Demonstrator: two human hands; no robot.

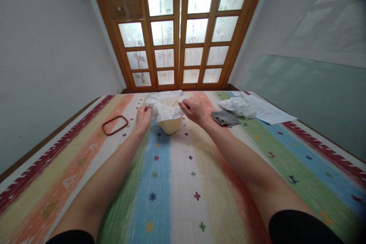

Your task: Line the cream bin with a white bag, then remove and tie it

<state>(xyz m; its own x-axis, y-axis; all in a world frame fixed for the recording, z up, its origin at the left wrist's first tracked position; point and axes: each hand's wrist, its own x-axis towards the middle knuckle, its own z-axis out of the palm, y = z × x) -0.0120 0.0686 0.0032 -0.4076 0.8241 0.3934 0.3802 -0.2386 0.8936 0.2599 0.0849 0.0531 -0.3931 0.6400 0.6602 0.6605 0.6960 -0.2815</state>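
Observation:
A small cream-coloured bin stands on the striped tablecloth in front of me. A thin white plastic bag lines it, its top spread out and folded over the rim. My left hand is closed on the bag's left edge, thumb and fingers pressed together. At the right side of the rim my right hand is closed in a pinch on the bag's edge. To the left of my left hand, a brown rounded-square ring lies flat on the cloth, apart from the bin.
Right of my right hand lie a folded grey cloth, a crumpled white plastic bag and printed paper sheets. The striped tablecloth covers the table. Wooden doors with glass panes stand beyond; walls flank both sides.

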